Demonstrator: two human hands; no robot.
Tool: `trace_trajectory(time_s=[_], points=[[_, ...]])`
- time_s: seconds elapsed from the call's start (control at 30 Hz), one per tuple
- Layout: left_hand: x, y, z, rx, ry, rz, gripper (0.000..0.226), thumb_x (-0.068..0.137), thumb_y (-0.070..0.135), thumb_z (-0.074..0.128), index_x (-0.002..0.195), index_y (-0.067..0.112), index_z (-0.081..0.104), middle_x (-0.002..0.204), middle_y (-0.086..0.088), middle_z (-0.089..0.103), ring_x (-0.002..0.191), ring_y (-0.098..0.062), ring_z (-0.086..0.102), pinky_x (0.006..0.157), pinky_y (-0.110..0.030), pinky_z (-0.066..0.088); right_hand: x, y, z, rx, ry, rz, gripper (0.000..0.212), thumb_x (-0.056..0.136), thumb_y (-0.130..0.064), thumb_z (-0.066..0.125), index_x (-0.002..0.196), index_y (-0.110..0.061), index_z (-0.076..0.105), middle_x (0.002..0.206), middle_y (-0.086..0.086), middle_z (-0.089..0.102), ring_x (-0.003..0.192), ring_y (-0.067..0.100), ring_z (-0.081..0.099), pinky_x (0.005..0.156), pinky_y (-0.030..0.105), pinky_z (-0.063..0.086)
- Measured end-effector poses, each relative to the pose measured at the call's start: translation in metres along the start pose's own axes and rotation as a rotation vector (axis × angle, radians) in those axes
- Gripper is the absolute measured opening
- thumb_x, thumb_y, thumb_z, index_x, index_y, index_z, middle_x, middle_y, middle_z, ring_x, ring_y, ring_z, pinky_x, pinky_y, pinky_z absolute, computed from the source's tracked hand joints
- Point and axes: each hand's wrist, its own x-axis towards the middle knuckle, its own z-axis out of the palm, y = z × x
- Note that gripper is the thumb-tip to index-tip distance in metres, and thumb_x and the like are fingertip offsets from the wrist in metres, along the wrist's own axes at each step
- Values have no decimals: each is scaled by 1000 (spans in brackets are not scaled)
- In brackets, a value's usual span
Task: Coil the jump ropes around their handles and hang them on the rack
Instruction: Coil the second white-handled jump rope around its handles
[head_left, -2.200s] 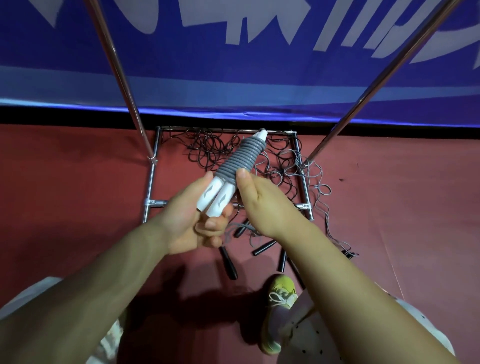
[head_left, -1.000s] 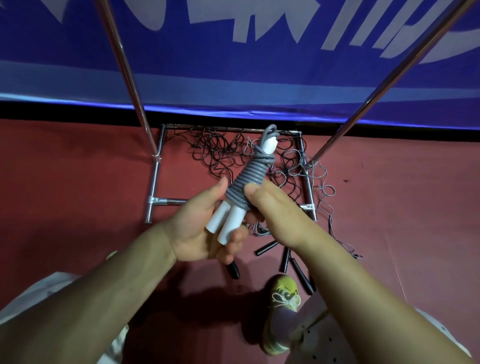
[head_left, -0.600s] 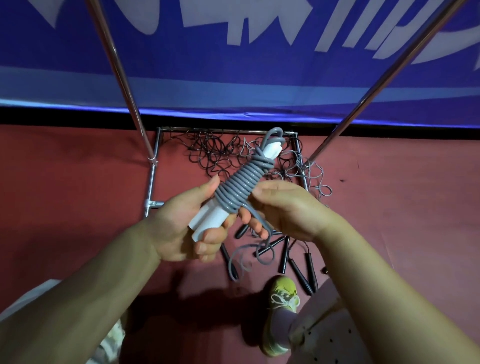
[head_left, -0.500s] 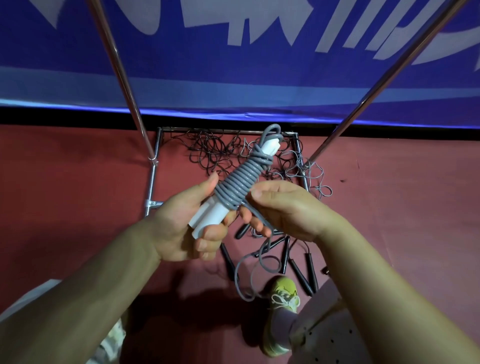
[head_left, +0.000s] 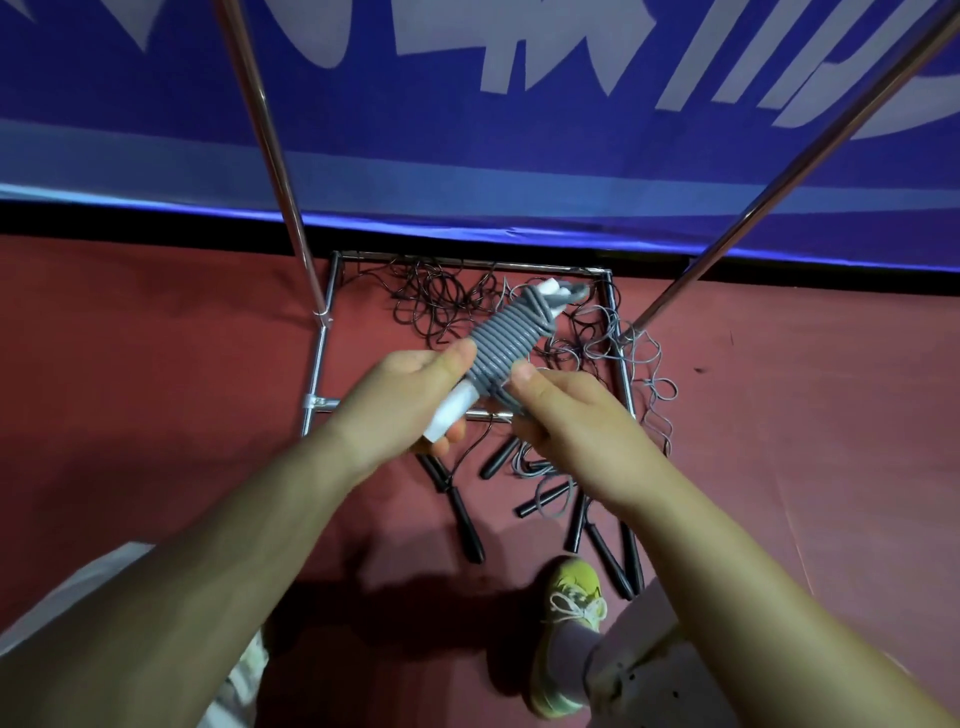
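A grey jump rope (head_left: 506, 338) is wound in tight turns around its two white handles (head_left: 452, 410), which point up and away from me. My left hand (head_left: 400, 405) grips the handles' lower ends, thumb on the coil. My right hand (head_left: 566, 410) pinches the rope at the coil's lower right side. A short grey loop sticks out past the white tips at the top. The metal rack (head_left: 324, 332) stands on the floor behind, its two slanted poles rising left and right.
Tangled black and grey ropes (head_left: 441, 301) lie inside the rack's base frame. Several black handles (head_left: 467, 525) lie on the red floor near my yellow shoe (head_left: 569, 623). A blue banner (head_left: 467, 130) runs along the back.
The loose grey tail that hung below my right hand has been taken up. The bundle has tilted further right, and my right hand has closed in against the coil.
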Motion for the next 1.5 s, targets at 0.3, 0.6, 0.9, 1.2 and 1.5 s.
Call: trace_trajectory(time_s=[0.3,0.6,0.9,1.2,1.5], points=[[-10,-12,17,785,-219,80,28,97,47,40,85,23,34,81,3,48,78,-23,46,67,-34,33,8,15,9,23,-51,450,55,94,-64,32,66,-18,48,58,-2,38,46,11,26,46,24,17],[-8,-11,3,186,-298,-44,34,90,47,55,90,13,55,81,-2,60,70,-11,54,62,-17,44,18,11,9,27,-6,215,37,80,-53,41,63,-20,41,44,-10,32,39,7,25,47,28,20],[2,-30,18,-909,-1093,-194,52,84,56,60,111,12,67,74,1,65,58,-8,60,71,-34,56,12,9,1,273,-158,-118,23,84,-31,39,75,-13,49,47,-10,45,44,3,41,48,17,33],[-2,-15,10,-537,-613,-334,48,68,66,59,68,19,66,47,5,41,36,-3,25,49,-24,47,8,10,-19,49,-233,26,30,86,-47,42,70,-29,60,63,-6,39,55,11,29,47,28,22],[-4,-9,5,-205,-383,-223,45,73,57,47,82,14,56,51,3,50,36,-3,25,53,-22,43,14,13,-22,-180,-110,91,39,95,-42,51,67,-15,56,56,0,49,53,16,43,56,30,38]])
